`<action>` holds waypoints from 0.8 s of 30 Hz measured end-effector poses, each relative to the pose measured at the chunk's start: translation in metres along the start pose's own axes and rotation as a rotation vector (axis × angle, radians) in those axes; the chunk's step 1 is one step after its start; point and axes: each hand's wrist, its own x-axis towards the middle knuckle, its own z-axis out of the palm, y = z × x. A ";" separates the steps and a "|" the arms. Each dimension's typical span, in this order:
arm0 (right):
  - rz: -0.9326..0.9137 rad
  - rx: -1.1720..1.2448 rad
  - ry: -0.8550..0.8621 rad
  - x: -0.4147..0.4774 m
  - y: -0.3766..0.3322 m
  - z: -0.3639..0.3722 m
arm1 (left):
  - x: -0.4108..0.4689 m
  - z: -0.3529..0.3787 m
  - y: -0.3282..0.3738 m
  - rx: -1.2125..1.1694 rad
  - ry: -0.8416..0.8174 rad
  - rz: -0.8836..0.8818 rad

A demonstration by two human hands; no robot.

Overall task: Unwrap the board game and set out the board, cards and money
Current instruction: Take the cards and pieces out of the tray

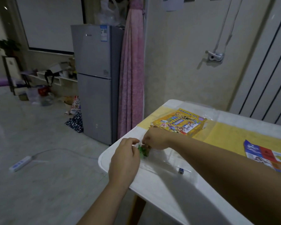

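Note:
Both my hands meet near the table's left corner over a small green stack of game paper [142, 151], cards or money, I cannot tell which. My left hand [126, 157] has its fingers curled at the stack's left edge. My right hand [154, 139] pinches the stack from above. The yellow game box [179, 124] lies flat farther back, with clear plastic wrap [212, 114] loose around it. A colourful folded board [266, 155] lies at the right edge. A small white die [180, 171] sits under clear plastic by my right forearm.
The white table [161, 192] carries a yellow runner [225, 133]. Its left edge is close to my hands. Beyond stand a grey fridge [94, 78], a pink curtain [131, 75] and a power strip [20, 163] on the floor.

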 end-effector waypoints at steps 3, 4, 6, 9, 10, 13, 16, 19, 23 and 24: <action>-0.054 0.068 -0.028 -0.007 0.004 -0.012 | 0.000 0.000 0.000 0.039 -0.004 0.010; -0.054 0.042 -0.018 -0.007 0.005 -0.015 | 0.000 0.000 -0.001 0.052 -0.012 0.011; -0.035 -0.055 -0.048 -0.007 0.004 -0.018 | 0.000 0.000 0.000 0.063 -0.030 0.011; -0.039 -0.208 -0.157 -0.008 -0.009 -0.015 | -0.001 -0.001 0.003 0.044 -0.027 -0.001; -0.043 -0.226 -0.177 -0.008 -0.013 -0.014 | -0.002 -0.002 0.005 0.034 -0.023 -0.014; -0.085 -0.191 -0.208 -0.012 -0.017 -0.017 | -0.004 -0.005 0.008 0.003 -0.037 -0.065; -0.175 -0.137 -0.230 -0.017 -0.014 -0.016 | -0.004 -0.005 0.009 -0.004 -0.054 -0.082; -0.200 -0.046 -0.182 -0.022 -0.009 -0.016 | -0.004 -0.006 0.009 -0.022 -0.053 -0.080; -0.196 0.059 -0.090 -0.023 -0.003 -0.021 | -0.005 -0.007 0.010 -0.043 -0.037 -0.090; -0.195 0.048 -0.107 -0.022 -0.002 -0.023 | -0.004 -0.007 0.010 -0.051 -0.032 -0.096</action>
